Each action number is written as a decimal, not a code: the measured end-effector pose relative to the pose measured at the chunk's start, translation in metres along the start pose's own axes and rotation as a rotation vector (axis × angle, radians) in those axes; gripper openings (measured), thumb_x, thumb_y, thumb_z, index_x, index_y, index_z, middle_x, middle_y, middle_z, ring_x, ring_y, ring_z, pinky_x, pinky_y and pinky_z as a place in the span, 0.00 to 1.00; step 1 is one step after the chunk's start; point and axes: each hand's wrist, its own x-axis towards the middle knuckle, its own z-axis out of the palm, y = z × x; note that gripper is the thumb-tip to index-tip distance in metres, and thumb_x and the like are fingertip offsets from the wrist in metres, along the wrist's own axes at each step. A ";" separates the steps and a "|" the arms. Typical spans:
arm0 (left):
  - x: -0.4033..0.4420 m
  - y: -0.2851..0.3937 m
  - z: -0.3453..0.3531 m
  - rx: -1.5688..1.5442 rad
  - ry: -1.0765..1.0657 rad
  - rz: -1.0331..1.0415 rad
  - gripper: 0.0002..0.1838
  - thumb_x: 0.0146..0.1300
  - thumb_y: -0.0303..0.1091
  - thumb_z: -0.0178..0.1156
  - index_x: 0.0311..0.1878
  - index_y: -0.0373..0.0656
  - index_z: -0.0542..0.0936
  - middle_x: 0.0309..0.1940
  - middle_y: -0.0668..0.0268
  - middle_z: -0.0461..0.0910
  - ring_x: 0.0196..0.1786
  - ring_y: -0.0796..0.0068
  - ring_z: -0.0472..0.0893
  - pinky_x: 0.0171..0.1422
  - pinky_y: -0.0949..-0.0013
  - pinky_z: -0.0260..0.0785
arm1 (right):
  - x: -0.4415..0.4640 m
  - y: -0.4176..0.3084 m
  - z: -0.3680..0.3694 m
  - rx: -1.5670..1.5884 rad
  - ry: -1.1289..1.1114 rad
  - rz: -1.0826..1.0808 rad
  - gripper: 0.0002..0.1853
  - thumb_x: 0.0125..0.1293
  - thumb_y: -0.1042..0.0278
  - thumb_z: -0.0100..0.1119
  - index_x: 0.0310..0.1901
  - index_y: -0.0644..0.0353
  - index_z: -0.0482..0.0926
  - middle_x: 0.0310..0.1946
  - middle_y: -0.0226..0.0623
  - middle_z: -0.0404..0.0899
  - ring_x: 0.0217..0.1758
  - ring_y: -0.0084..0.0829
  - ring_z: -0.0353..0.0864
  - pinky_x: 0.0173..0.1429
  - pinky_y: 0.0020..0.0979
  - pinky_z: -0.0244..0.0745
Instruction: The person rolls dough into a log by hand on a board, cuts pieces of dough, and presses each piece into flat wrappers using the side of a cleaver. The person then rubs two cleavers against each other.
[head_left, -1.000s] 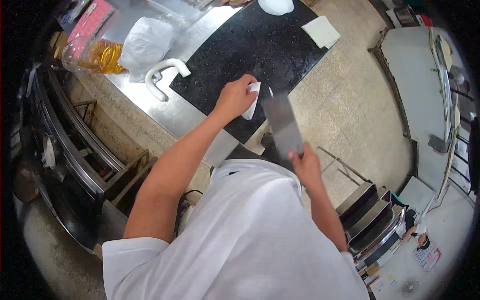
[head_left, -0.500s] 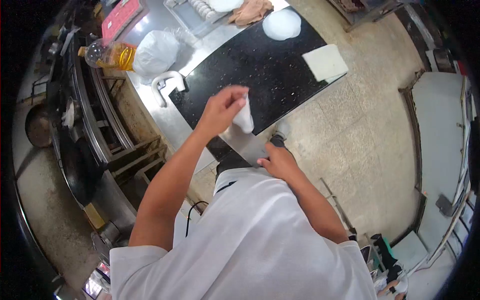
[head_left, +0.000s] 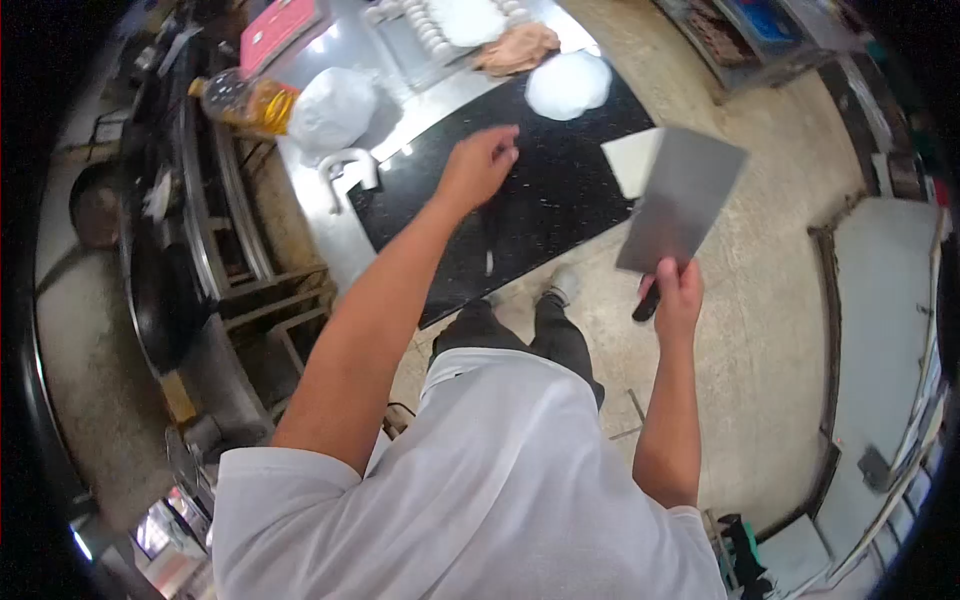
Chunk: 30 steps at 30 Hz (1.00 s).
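My right hand grips a broad cleaver by its black handle, off the right edge of the black worktop. The wide grey blade points up and to the right and hides part of a folded white cloth at the worktop's edge. My left hand is over the black worktop with its fingers curled together; whether anything is in them is hidden. Beyond it lies a smooth round white mound, possibly dough.
At the far left of the counter stand an oil bottle and a white plastic bag. A white curved handle-like piece lies by the worktop. A brown cloth, a tray of pale balls and a pink box are at the back.
My right hand has swung the cleaver from near my waist out to the right and up. My left hand has moved forward, and the white piece it held is no longer visible.
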 end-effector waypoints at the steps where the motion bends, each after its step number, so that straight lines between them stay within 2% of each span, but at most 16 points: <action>1: -0.027 -0.014 -0.007 0.003 0.057 -0.007 0.25 0.66 0.39 0.68 0.64 0.41 0.79 0.50 0.54 0.84 0.47 0.61 0.85 0.53 0.60 0.77 | 0.023 0.011 0.010 0.121 0.075 0.062 0.12 0.75 0.59 0.61 0.44 0.59 0.75 0.26 0.35 0.79 0.25 0.29 0.79 0.32 0.30 0.75; 3: -0.073 -0.045 -0.025 0.017 0.122 -0.021 0.24 0.66 0.40 0.69 0.61 0.39 0.79 0.49 0.54 0.84 0.46 0.59 0.84 0.51 0.60 0.77 | 0.045 0.029 0.027 0.246 0.137 0.130 0.11 0.77 0.57 0.58 0.45 0.57 0.74 0.25 0.31 0.76 0.23 0.26 0.76 0.29 0.29 0.73; 5: -0.100 -0.069 -0.046 0.220 0.507 -0.145 0.20 0.61 0.41 0.72 0.49 0.37 0.81 0.45 0.53 0.81 0.47 0.51 0.81 0.55 0.54 0.75 | 0.057 0.037 0.038 0.337 0.212 0.483 0.11 0.78 0.57 0.56 0.47 0.55 0.71 0.26 0.31 0.74 0.22 0.26 0.75 0.27 0.30 0.73; 6: -0.102 -0.075 -0.057 0.218 0.518 -0.151 0.20 0.61 0.41 0.72 0.49 0.37 0.81 0.45 0.53 0.81 0.47 0.51 0.81 0.55 0.54 0.75 | 0.054 0.034 0.044 0.359 0.227 0.490 0.09 0.78 0.59 0.56 0.47 0.53 0.71 0.26 0.29 0.72 0.21 0.24 0.73 0.25 0.29 0.72; 8: -0.110 -0.091 -0.071 0.363 0.762 -0.250 0.23 0.58 0.45 0.76 0.45 0.37 0.79 0.42 0.54 0.80 0.49 0.49 0.80 0.54 0.53 0.73 | 0.038 0.029 0.058 0.329 0.205 0.485 0.08 0.78 0.61 0.56 0.47 0.53 0.71 0.26 0.28 0.72 0.21 0.24 0.73 0.24 0.28 0.72; 11: -0.101 -0.119 -0.086 0.318 0.631 -0.265 0.25 0.57 0.47 0.77 0.43 0.35 0.78 0.43 0.53 0.81 0.45 0.49 0.81 0.54 0.52 0.73 | 0.001 0.019 0.088 0.249 0.217 0.460 0.06 0.77 0.65 0.56 0.48 0.54 0.72 0.26 0.28 0.72 0.20 0.23 0.72 0.24 0.27 0.71; 12: -0.098 -0.129 -0.089 0.300 0.627 -0.213 0.22 0.58 0.44 0.76 0.41 0.37 0.78 0.38 0.55 0.81 0.41 0.52 0.81 0.50 0.53 0.74 | -0.015 0.018 0.100 0.136 0.144 0.432 0.06 0.76 0.66 0.57 0.48 0.55 0.72 0.25 0.28 0.72 0.20 0.22 0.71 0.24 0.27 0.70; 14: -0.097 -0.146 -0.094 0.196 0.593 -0.206 0.19 0.59 0.42 0.74 0.42 0.38 0.78 0.37 0.55 0.81 0.42 0.52 0.81 0.49 0.53 0.74 | -0.043 0.004 0.132 -0.143 0.009 0.385 0.06 0.75 0.67 0.57 0.48 0.58 0.74 0.24 0.26 0.72 0.21 0.20 0.71 0.24 0.25 0.67; 15: -0.099 -0.150 -0.098 0.117 0.568 -0.187 0.17 0.60 0.39 0.73 0.43 0.38 0.79 0.37 0.54 0.81 0.43 0.52 0.81 0.49 0.53 0.74 | -0.053 -0.007 0.152 -0.269 -0.028 0.390 0.06 0.74 0.67 0.58 0.45 0.59 0.74 0.21 0.29 0.70 0.20 0.22 0.73 0.25 0.30 0.69; 16: -0.105 -0.150 -0.105 0.080 0.576 -0.150 0.14 0.61 0.38 0.72 0.42 0.40 0.81 0.34 0.58 0.82 0.34 0.59 0.82 0.42 0.59 0.76 | -0.059 -0.015 0.174 -0.509 -0.073 0.267 0.07 0.74 0.67 0.58 0.44 0.59 0.73 0.22 0.33 0.72 0.23 0.29 0.77 0.27 0.34 0.71; 17: -0.113 -0.154 -0.109 0.062 0.580 -0.150 0.14 0.61 0.38 0.72 0.42 0.40 0.81 0.34 0.58 0.82 0.34 0.59 0.82 0.42 0.59 0.76 | -0.063 -0.022 0.196 -0.742 -0.122 0.139 0.07 0.74 0.66 0.58 0.44 0.60 0.73 0.22 0.38 0.75 0.25 0.35 0.81 0.28 0.39 0.73; 18: -0.123 -0.159 -0.114 0.021 0.530 -0.117 0.14 0.61 0.37 0.72 0.43 0.40 0.82 0.34 0.58 0.83 0.35 0.59 0.83 0.42 0.60 0.76 | -0.066 -0.029 0.217 -0.756 -0.117 0.139 0.07 0.74 0.66 0.58 0.44 0.60 0.73 0.22 0.38 0.75 0.25 0.35 0.81 0.28 0.39 0.73; 20: -0.147 -0.162 -0.126 0.000 0.387 -0.100 0.12 0.61 0.34 0.70 0.46 0.40 0.82 0.37 0.58 0.84 0.37 0.59 0.84 0.44 0.60 0.77 | -0.062 -0.045 0.260 -1.163 -0.277 -0.294 0.07 0.74 0.66 0.54 0.45 0.60 0.71 0.30 0.48 0.81 0.35 0.53 0.85 0.36 0.51 0.77; 24: -0.175 -0.181 -0.129 0.006 0.324 0.109 0.12 0.60 0.30 0.69 0.46 0.40 0.82 0.39 0.56 0.83 0.39 0.55 0.84 0.46 0.57 0.78 | -0.051 -0.063 0.326 -1.305 -0.485 -0.335 0.07 0.74 0.67 0.47 0.46 0.60 0.71 0.39 0.53 0.82 0.43 0.56 0.85 0.44 0.54 0.79; 28: -0.173 -0.183 -0.140 -0.039 0.261 0.033 0.11 0.61 0.29 0.67 0.45 0.39 0.81 0.39 0.55 0.83 0.40 0.52 0.84 0.47 0.57 0.77 | -0.057 -0.038 0.325 -1.345 -0.506 -0.221 0.08 0.75 0.67 0.45 0.48 0.59 0.70 0.38 0.54 0.82 0.44 0.58 0.85 0.46 0.55 0.79; 30: -0.179 -0.177 -0.147 -0.248 0.296 -0.048 0.09 0.65 0.33 0.63 0.42 0.38 0.81 0.38 0.54 0.83 0.40 0.50 0.83 0.44 0.56 0.75 | -0.080 -0.030 0.301 -1.351 -0.488 -0.137 0.07 0.74 0.68 0.46 0.49 0.59 0.70 0.38 0.54 0.82 0.45 0.59 0.84 0.46 0.56 0.79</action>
